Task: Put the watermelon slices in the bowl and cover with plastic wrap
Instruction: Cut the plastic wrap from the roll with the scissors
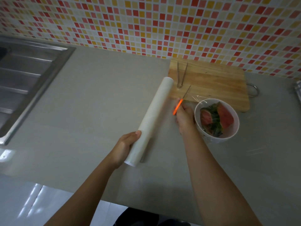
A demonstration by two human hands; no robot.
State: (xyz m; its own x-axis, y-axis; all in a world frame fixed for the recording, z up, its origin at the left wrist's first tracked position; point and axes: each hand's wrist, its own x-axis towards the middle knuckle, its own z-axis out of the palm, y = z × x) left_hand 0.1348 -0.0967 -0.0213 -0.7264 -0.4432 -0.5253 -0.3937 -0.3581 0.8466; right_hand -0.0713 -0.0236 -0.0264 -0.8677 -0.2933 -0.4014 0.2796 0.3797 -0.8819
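A white bowl (231,132) stands on the grey counter at the right, with watermelon slices (216,119) inside and clear plastic wrap (197,99) stretched over it. My left hand (126,147) grips the near end of the white plastic wrap roll (154,111), which lies tilted over the counter. Just left of the bowl, my right hand (184,117) holds orange-handled scissors (178,106) whose thin blades point up toward the board, between roll and bowl.
A wooden cutting board (211,84) lies behind the bowl with metal tongs (181,75) on it. A steel sink (24,82) fills the left. The tiled wall runs along the back. A metal object (298,92) shows at the right edge.
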